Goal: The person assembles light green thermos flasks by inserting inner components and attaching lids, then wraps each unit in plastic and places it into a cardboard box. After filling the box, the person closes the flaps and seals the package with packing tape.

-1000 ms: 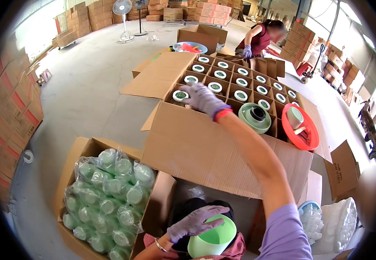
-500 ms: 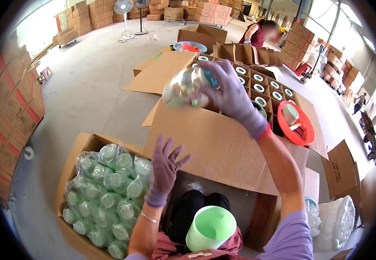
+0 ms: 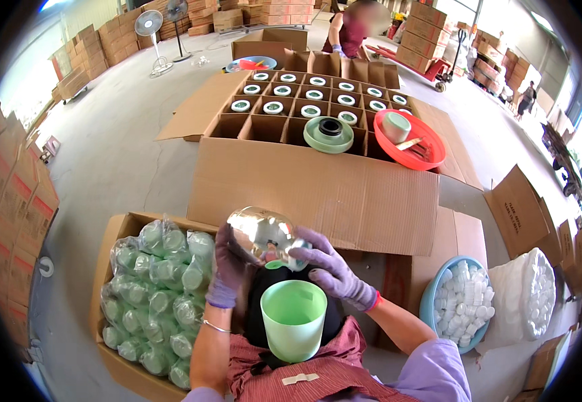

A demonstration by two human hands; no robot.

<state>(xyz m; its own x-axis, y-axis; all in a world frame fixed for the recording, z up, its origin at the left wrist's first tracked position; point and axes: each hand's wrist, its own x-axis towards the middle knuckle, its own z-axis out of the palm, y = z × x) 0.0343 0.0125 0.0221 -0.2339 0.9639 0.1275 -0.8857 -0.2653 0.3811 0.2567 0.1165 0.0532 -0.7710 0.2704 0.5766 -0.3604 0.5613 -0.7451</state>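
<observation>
1. Silver flask: centre of the frame, lying tilted above your lap, between your two hands.
2. Your left hand curls around the flask's left side, palm and fingers on it.
3. Your right hand is half-spread at its right side, fingertips overlapping it; can't tell if they press. Both hands gloved.
4. Green cup: lower middle, mouth up on your lap, just below the flask.
5. Lower left: cardboard box full of bagged green cups.
6. Upper middle: divided carton, bottles with white rims in its cells, some front cells bare.
7. Green bowl with a black ring sits over its front row; red basin sits just right of it.
8. Lower right: blue basin of white caps.
9. Top middle: co-worker in maroon, behind the carton.
</observation>
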